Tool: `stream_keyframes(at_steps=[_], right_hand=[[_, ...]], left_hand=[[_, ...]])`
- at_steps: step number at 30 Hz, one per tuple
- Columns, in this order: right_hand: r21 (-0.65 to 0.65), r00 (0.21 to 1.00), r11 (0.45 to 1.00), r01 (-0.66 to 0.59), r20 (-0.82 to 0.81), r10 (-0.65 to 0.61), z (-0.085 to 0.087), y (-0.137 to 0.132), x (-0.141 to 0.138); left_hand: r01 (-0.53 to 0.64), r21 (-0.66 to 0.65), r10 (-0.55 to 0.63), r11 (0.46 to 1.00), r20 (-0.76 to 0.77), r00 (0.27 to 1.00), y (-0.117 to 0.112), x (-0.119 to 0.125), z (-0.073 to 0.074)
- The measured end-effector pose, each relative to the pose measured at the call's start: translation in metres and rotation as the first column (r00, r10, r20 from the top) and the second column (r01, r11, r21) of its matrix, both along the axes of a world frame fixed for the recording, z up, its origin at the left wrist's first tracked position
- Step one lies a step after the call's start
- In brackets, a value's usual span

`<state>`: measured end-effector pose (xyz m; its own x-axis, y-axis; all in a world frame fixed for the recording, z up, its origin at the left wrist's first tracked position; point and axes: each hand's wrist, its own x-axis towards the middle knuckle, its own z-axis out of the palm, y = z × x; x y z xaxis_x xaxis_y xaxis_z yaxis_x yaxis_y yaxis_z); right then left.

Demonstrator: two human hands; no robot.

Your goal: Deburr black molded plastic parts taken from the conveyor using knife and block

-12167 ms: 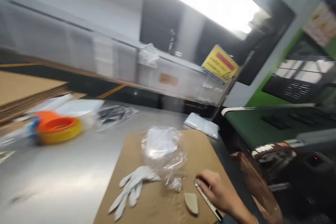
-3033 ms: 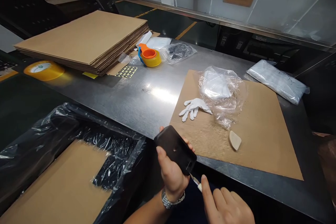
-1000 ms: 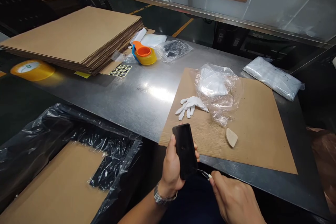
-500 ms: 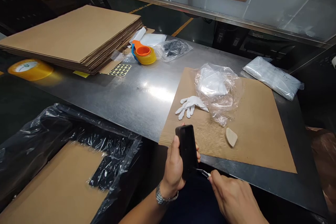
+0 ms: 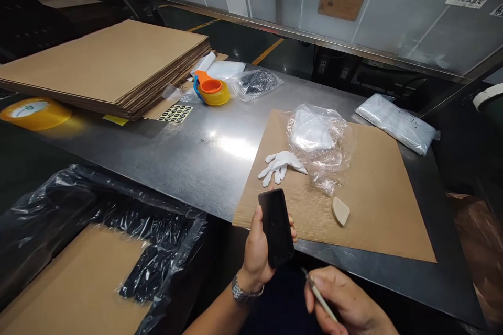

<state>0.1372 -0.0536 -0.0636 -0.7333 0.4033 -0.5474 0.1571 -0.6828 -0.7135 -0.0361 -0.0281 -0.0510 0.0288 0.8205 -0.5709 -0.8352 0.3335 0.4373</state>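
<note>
My left hand, with a metal watch on its wrist, is closed round a flat black rectangular piece held upright in front of the table's near edge. Just below and to the right, my right hand pinches a thin metal blade tool that points up toward the black piece without touching it. Beyond them a brown cardboard sheet lies on the steel table. On it rest a white glove, a crumpled clear plastic bag and a small beige wedge.
A stack of cardboard sheets fills the table's far left, with an orange-and-yellow tape dispenser, a sticker sheet and bagged items beside it. A yellow tape roll lies at left. A cardboard box lined with black plastic stands below left.
My right hand has drawn the blade tool down and away from the black piece's lower edge. The left hand has turned the piece slightly, its flat face toward me.
</note>
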Motion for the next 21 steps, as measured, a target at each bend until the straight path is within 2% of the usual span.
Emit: stream_keyframes(at_steps=[1,2,3,4,5,6,7,8,11,12,13,15,16,17,18,21], right_hand=[[0.113,0.995,0.992,0.058,0.071,-0.067,-0.001,0.004,0.006],[0.294,0.969,0.951,0.091,0.193,-0.153,-0.003,0.010,0.014],[0.501,0.905,0.862,0.072,0.330,-0.267,-0.005,0.017,0.023],[0.678,0.804,0.735,-0.005,0.440,-0.400,-0.009,0.026,0.033],[0.792,0.682,0.599,-0.123,0.506,-0.529,-0.013,0.034,0.044],[0.836,0.574,0.503,-0.219,0.528,-0.626,-0.018,0.043,0.054],[0.848,0.486,0.443,-0.291,0.530,-0.696,-0.024,0.050,0.063],[0.849,0.424,0.411,-0.332,0.523,-0.739,-0.029,0.056,0.071],[0.845,0.328,0.344,-0.410,0.488,-0.809,-0.038,0.061,0.078],[0.850,0.337,0.298,-0.435,0.461,-0.821,-0.036,0.059,0.075],[0.863,0.386,0.235,-0.447,0.423,-0.820,-0.031,0.054,0.068],[0.907,0.592,0.076,-0.415,0.332,-0.735,-0.014,0.041,0.049],[0.930,0.715,0.017,-0.367,0.294,-0.635,-0.004,0.034,0.037],[0.946,0.811,-0.014,-0.324,0.271,-0.519,0.007,0.027,0.024],[0.952,0.866,-0.026,-0.305,0.266,-0.423,0.018,0.021,0.012],[0.952,0.908,0.039,-0.304,0.302,-0.289,0.040,0.011,-0.016]], left_hand=[[0.024,-0.038,-0.023,0.999,0.035,0.999,0.001,-0.001,-0.001],[0.047,-0.072,-0.042,0.996,0.062,0.997,0.003,-0.001,-0.001],[0.070,-0.099,-0.061,0.993,0.087,0.994,0.003,-0.001,-0.002],[0.095,-0.121,-0.081,0.988,0.114,0.990,0.004,-0.001,-0.003],[0.124,-0.139,-0.104,0.982,0.144,0.984,0.004,0.000,-0.003],[0.158,-0.152,-0.131,0.976,0.177,0.976,0.004,0.001,-0.004],[0.194,-0.160,-0.159,0.968,0.209,0.965,0.004,0.003,-0.005],[0.232,-0.163,-0.190,0.959,0.240,0.952,0.004,0.004,-0.005],[0.323,-0.164,-0.268,0.932,0.289,0.919,0.001,0.009,-0.008],[0.348,-0.160,-0.290,0.924,0.298,0.909,0.000,0.010,-0.008],[0.373,-0.157,-0.313,0.915,0.308,0.898,-0.002,0.011,-0.009],[0.423,-0.155,-0.357,0.893,0.328,0.874,-0.005,0.014,-0.009],[0.441,-0.157,-0.369,0.884,0.345,0.863,-0.006,0.015,-0.009],[0.450,-0.157,-0.371,0.879,0.367,0.853,-0.008,0.017,-0.008],[0.450,-0.161,-0.364,0.878,0.386,0.848,-0.009,0.018,-0.006],[0.431,-0.180,-0.327,0.884,0.419,0.847,-0.014,0.023,0.000]])
